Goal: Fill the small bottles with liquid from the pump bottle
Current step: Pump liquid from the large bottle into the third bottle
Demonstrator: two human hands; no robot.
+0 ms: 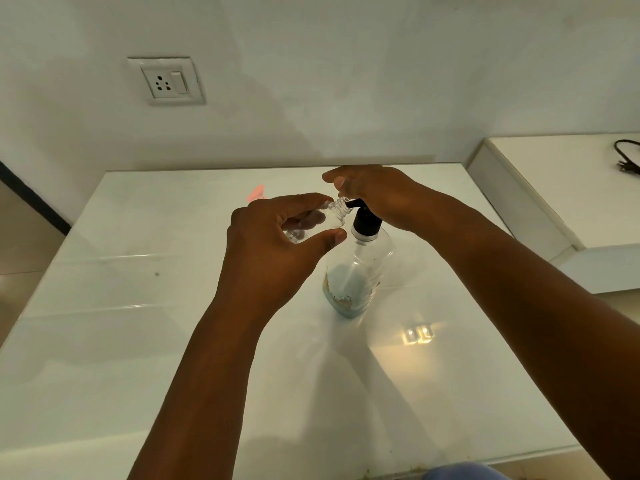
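A clear pump bottle [356,271] with a black pump head stands on the white table [173,323], holding a little bluish liquid at its bottom. My right hand [377,195] rests on top of the pump head and covers it. My left hand [277,244] holds a small clear bottle [332,216] between thumb and fingers, tilted, with its threaded open neck right at the black spout. No cap is on the small bottle.
A small pink object [257,192] lies on the table behind my left hand. A wall socket [166,82] is on the wall at back left. A lower white shelf [571,188] with a black cable [627,155] stands to the right.
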